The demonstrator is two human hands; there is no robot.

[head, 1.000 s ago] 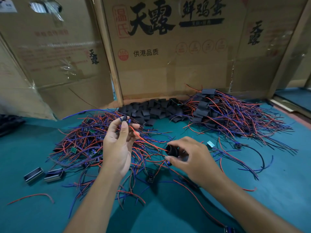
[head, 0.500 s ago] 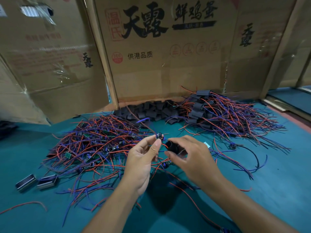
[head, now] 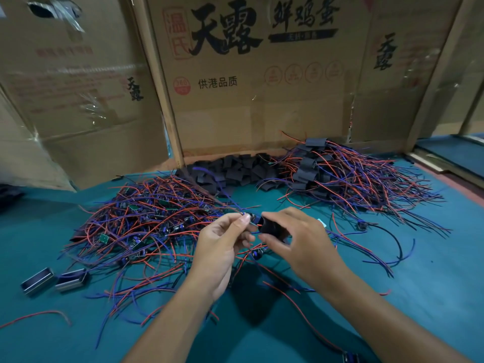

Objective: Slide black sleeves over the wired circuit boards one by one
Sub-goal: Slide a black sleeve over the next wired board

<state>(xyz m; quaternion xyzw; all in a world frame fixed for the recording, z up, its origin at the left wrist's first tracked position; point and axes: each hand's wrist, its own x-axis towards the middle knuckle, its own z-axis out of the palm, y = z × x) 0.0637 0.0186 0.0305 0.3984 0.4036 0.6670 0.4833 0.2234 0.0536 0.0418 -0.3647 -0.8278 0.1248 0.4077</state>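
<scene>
- Head view, centre of the frame: the left hand [head: 220,247] pinches a small wired circuit board [head: 252,220] between thumb and curled fingers; its red and blue wires trail up and left.
- Just right of it, the right hand [head: 301,242] has thumb and fingers curled round a black sleeve [head: 272,227], whose open end meets the board.
- Left of centre lies a tangle of bare wired boards [head: 146,226] on the teal table [head: 432,297].
- Upper centre: a heap of loose black sleeves [head: 235,171] against the cardboard wall [head: 262,113].
- Upper right: a pile of sleeved boards [head: 340,174].
- Lower left: two small metal cases [head: 55,280] lie side by side.
</scene>
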